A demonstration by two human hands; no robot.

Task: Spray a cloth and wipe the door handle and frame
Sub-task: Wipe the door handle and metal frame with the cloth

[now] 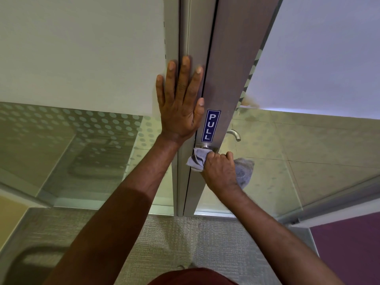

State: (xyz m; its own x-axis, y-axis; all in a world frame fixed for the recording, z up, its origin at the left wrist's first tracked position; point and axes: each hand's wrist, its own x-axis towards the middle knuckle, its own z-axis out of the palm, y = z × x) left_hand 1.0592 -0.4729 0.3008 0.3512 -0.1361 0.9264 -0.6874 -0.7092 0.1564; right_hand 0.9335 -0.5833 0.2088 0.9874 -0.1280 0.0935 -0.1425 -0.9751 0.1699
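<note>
Crumpled grey cloth (198,159) sits bunched over the round metal door handle (202,146), just below a blue "PULL" sticker (210,125) on the grey door stile (232,83). The right hand (221,170) grips it, fingers curled tight around the fabric. The left hand (181,105) lies flat, fingers spread, across the pale metal door frame (174,38). Beyond the glass, a curved silver lever (234,134) shows.
</note>
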